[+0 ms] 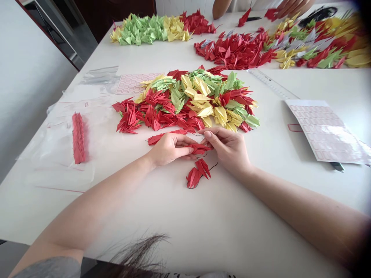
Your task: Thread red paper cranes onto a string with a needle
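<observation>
My left hand point(169, 148) is closed, pinching a red folded paper crane point(199, 148) on the white table point(179, 216). My right hand point(228, 148) meets it from the right, fingers pinched on the same crane and a thin dark thread. Two or three red cranes point(198, 174) strung on that thread point(213, 166) lie just below the hands. Another red crane point(162, 137) lies flat behind my left hand. Right behind both hands sits a big pile of red, yellow and green paper cranes point(188, 102).
A stacked row of red cranes point(78, 137) lies in clear plastic at left. Sticker sheets lie at right point(327, 131) and behind the pile point(131, 83), with a clear ruler point(271, 85). More crane piles point(234, 50) fill the far side, where another person's hands point(290, 7) work.
</observation>
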`<state>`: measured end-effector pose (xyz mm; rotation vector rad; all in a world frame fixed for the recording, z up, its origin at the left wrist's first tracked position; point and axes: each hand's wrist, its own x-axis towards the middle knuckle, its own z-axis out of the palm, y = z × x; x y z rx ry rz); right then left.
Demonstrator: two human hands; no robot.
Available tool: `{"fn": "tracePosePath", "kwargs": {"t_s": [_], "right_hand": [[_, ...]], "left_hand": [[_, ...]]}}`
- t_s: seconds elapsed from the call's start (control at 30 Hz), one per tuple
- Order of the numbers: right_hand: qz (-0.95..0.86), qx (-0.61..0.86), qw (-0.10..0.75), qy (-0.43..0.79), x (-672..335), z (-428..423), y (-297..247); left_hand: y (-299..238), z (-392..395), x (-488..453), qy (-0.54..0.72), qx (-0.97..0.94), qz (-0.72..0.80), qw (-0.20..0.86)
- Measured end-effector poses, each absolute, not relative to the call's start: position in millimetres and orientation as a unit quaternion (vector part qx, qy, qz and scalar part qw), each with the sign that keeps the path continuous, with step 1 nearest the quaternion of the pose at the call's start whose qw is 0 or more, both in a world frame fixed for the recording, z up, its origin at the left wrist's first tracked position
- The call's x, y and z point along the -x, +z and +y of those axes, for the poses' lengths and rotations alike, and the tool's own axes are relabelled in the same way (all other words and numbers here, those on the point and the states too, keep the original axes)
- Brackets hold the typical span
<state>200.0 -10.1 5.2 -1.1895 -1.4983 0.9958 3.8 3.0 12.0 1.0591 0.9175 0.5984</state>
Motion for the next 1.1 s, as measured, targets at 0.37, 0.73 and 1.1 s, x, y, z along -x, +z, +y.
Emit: {"fn": "tracePosePath", "kwargs": {"t_s": [0.37,0.73,1.1], "right_hand": [[-0.593,0.486,0.462,0.446,-201.3,-7.7,5.2],[-0.589,0.48,0.469,0.45,-200.9,-8.6,4.7],[-0.616,0.487,0.463,0.411,-200.5,-10.1,4.1]], "left_hand": [[13.5,2.1,-4.5,0.267,-0.484,0.41,0.725],[14.9,1.8,-5.7,0.267,-0.487,0.426,0.714],[16.8,2.6,-5.9,0.273,-0.476,0.434,0.714]]}}
